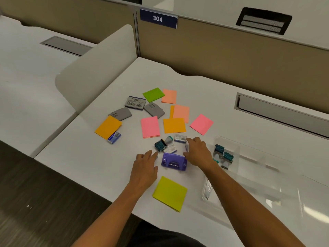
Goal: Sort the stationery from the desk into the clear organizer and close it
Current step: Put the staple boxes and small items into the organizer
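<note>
Coloured sticky-note pads lie scattered over the white desk (222, 97), among them a pink pad (150, 126), an orange pad (174, 125) and a yellow-green pad (170, 193) near the front edge. A purple hole punch (174, 161) sits between my hands. My left hand (145, 167) rests flat on the desk just left of it, fingers straight. My right hand (198, 152) reaches over small staple boxes (180, 138), fingers bent down at them; whether it holds one is hidden. A teal stamp (160, 144) lies close by. The clear organizer (252, 173) stands open at the right with two teal stamps (223, 152) inside.
Grey card boxes (135, 102) lie at the back of the scatter, and a blue staple box (114, 137) sits beside an orange pad (108, 127) on the left. A white divider panel (99, 68) rises on the left. A cable slot (281, 111) runs along the back right.
</note>
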